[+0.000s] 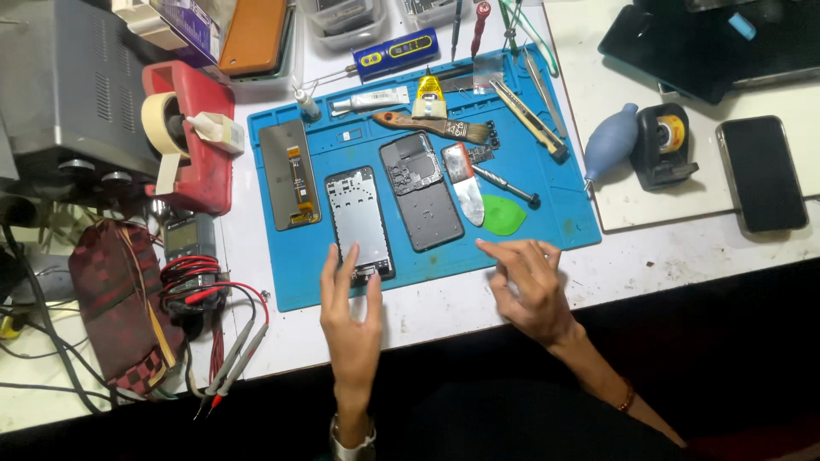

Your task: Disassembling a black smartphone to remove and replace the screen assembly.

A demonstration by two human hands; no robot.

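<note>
The phone frame [360,220], a bare metal mid-frame with its inside facing up, lies lengthwise near the front edge of the blue work mat [547,213] on your bench [444,307]. Your left hand [350,312] reaches onto the frame's lower end, fingers stretched out and spread; its grip is open, the fingertips resting on or just over the frame's bottom edge, closed on nothing. Your right hand [530,286] hovers at the mat's front edge, fingers loosely bent and pointing left, also holding nothing.

Just right of the frame lies a dark back housing [420,189], and beside that a narrow silver-and-red part [464,181]. A green pick [503,214] sits near your right fingertips, with a small screwdriver [506,185] just above it. Left of the frame rests a display panel [289,173], face down, with an orange flex cable.

Along the mat's far edge lie a brush [431,125], a glue tube [371,102] and tweezers [530,115]. Off the mat, a red tape dispenser [188,141] stands to the left, a multimeter [191,256] with red and black leads near it, and a blue air blower [611,141] and a dark phone [761,173] to the right.
</note>
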